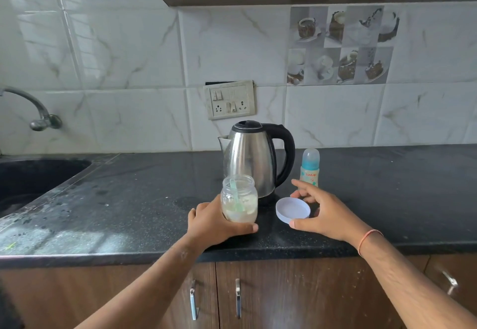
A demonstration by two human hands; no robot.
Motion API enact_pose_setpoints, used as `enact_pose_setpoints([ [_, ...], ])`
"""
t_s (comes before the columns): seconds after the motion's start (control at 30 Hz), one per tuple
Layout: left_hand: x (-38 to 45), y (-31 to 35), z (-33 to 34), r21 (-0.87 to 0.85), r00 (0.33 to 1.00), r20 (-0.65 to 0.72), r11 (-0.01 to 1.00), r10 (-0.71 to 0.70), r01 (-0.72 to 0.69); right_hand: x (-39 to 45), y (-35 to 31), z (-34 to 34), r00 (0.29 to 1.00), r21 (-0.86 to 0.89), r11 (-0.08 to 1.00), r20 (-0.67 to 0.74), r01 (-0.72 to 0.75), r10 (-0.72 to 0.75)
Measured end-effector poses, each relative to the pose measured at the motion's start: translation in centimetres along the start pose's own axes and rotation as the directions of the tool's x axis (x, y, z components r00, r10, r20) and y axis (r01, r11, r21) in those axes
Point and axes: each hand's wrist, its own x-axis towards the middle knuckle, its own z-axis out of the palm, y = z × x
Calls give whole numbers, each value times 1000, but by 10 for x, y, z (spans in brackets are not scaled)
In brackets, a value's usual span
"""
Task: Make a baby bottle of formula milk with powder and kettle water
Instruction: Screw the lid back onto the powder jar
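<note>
A clear plastic jar (239,198) with pale powder in its bottom and a green scoop standing inside is uncapped on the black counter. My left hand (216,221) wraps around its lower part. Just to its right lies the jar's white lid (293,210), rim up, with my right hand (326,214) curled around it, fingers touching its edge. Behind them stands a steel kettle (251,158) with a black handle and a closed lid. A capped baby bottle (309,167) with a blue collar stands upright to the right of the kettle.
A black sink (31,176) with a wall tap (38,112) lies at the left. A switch and socket panel (229,99) is on the tiled wall behind the kettle. The black counter (400,194) stretches to the right. Wooden cabinet doors with metal handles (237,297) are below.
</note>
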Motion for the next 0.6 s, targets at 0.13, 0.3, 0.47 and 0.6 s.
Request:
enact_pose_setpoints([
  [0.13,0,9,8,12,1000,30,1000,9,-9,11,-33,-8,998,-46,997,5,59,-59],
  [0.3,-1,11,6,14,999,43,1000,7,-8,28,-68,-18,992,-166,978,27,128,-125],
  [0.47,3,19,-3,55,987,157,998,-38,30,46,-92,-24,987,-135,979,62,155,-147],
  [0.6,3,22,-2,-35,993,121,999,-12,17,62,-109,-19,981,-108,979,110,170,-159],
])
